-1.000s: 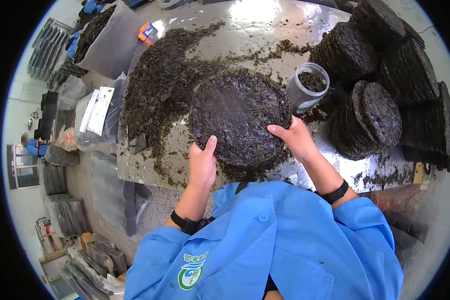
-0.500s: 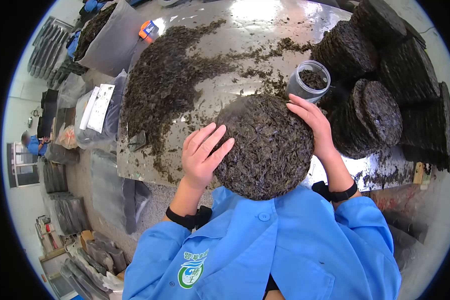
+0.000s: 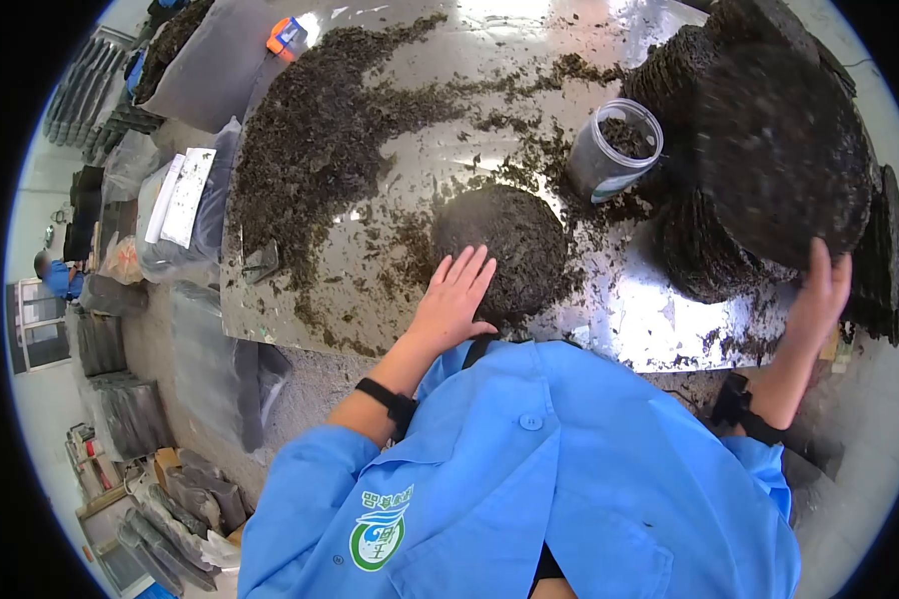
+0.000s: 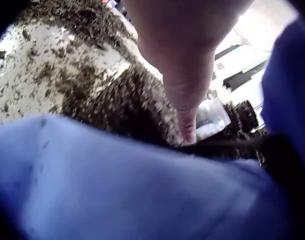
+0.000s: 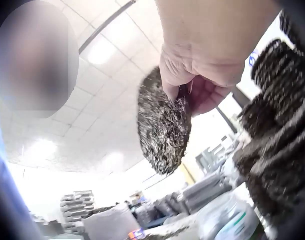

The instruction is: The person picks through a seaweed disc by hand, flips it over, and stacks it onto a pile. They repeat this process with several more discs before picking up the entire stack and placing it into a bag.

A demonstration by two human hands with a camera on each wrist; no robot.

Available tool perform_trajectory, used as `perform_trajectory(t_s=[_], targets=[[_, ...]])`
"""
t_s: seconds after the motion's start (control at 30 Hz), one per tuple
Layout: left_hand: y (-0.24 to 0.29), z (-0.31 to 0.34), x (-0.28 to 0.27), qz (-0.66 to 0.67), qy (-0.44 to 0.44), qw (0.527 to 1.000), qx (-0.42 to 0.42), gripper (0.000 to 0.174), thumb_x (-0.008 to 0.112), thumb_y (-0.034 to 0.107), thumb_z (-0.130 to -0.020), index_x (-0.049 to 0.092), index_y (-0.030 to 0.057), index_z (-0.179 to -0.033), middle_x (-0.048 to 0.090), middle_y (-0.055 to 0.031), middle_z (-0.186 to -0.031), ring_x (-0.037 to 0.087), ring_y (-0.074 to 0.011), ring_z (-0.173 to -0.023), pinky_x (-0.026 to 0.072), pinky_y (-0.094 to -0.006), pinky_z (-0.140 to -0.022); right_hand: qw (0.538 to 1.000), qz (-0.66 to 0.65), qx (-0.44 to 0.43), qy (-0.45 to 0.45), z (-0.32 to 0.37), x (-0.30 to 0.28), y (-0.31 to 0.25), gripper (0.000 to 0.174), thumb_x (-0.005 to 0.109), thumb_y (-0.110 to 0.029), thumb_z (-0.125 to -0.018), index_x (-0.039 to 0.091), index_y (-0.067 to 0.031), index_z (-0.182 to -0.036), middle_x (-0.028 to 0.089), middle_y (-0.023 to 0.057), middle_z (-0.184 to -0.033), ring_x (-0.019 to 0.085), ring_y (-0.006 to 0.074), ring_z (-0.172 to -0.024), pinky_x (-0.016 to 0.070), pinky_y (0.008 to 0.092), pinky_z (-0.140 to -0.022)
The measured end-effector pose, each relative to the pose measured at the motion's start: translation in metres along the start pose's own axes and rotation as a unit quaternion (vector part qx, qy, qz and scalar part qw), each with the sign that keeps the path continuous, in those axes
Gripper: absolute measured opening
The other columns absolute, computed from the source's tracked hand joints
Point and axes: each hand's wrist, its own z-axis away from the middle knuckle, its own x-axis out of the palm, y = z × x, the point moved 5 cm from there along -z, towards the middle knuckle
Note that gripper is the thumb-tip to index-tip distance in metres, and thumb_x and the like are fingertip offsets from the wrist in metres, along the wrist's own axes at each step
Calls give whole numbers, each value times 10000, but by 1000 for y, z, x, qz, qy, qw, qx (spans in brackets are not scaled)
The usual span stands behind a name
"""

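Observation:
A round dark seaweed-like disc (image 3: 784, 150) hangs in the right hand (image 3: 821, 299), which pinches its lower edge over the stacks at the right; in the right wrist view the disc (image 5: 162, 125) is seen tilted below the right hand (image 5: 197, 75). Another round dark piece (image 3: 509, 245) lies on the metal table (image 3: 410, 175) in front of the body. On its left edge rests the left hand (image 3: 454, 299), fingers spread and straight. The left wrist view shows part of the left hand (image 4: 185, 75) against the dark piece (image 4: 137, 102).
Loose dark flakes (image 3: 300, 150) cover the table's left part. A clear tub (image 3: 614, 150) with flakes stands before the stacked discs (image 3: 689, 245) at the right. An orange and blue object (image 3: 285, 38) lies at the back left, beside a large sack (image 3: 210, 70).
The right hand has carried a disc from in front of the chest to the stacks at the right. The left hand has come down onto the round piece on the table.

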Motion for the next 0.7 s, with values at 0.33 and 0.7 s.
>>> perform_trajectory(t_s=[0.33, 0.7], targets=[[-14, -6, 16, -80, -45, 993, 74, 736, 746, 206, -673, 417, 118, -1326, 394, -65, -1400, 366, -242, -1293, 301, -401, -1052, 940, 329, -83, 14, 27, 9, -10, 304, 619, -154, -868, 602, -114, -1169, 599, 17, -920, 523, 86, -751, 448, 233, -616], [-15, -59, -101, 262, 262, 927, -51, 262, 570, 72, -827, 610, 9, -1078, 661, -117, -1008, 624, -282, -915, 467, -334, -830, 888, -265, 325, -186, 92, 195, 92, 330, 507, -202, -936, 514, -15, -1208, 584, 70, -1156, 557, 149, -1040, 444, 269, -863]])
